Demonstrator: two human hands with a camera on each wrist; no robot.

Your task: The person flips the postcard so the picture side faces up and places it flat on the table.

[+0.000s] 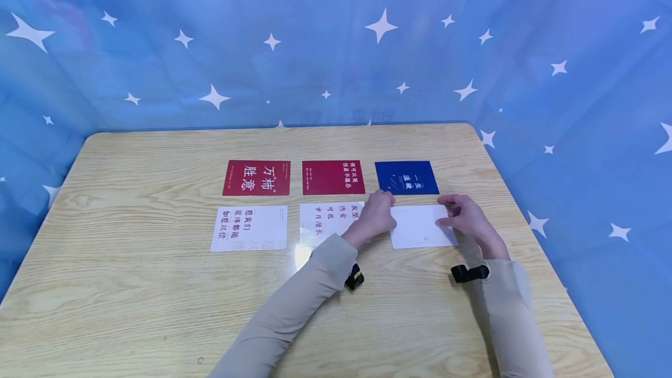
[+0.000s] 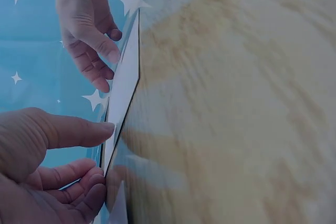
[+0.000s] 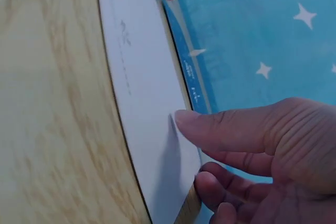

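A white card (image 1: 420, 227) with a small grey mark lies at the right end of the near row of cards, between both hands. At its left edge my left hand (image 1: 371, 219) holds it, with the thumb (image 2: 86, 132) on the card and curled fingers at the edge. My right hand (image 1: 469, 220) holds the upper right corner; its thumb (image 3: 220, 127) rests on the white face and the other fingers bend around the edge. My left hand partly covers a white card with lettering (image 1: 326, 223). Just beyond the held card lies a dark blue card (image 1: 406, 178).
Two red cards (image 1: 257, 178) (image 1: 333, 177) lie in the far row, left of the blue one. Another white lettered card (image 1: 249, 228) is at the near row's left end. The wooden table (image 1: 131, 296) meets a blue star-patterned cloth (image 1: 325, 45) behind and at the sides.
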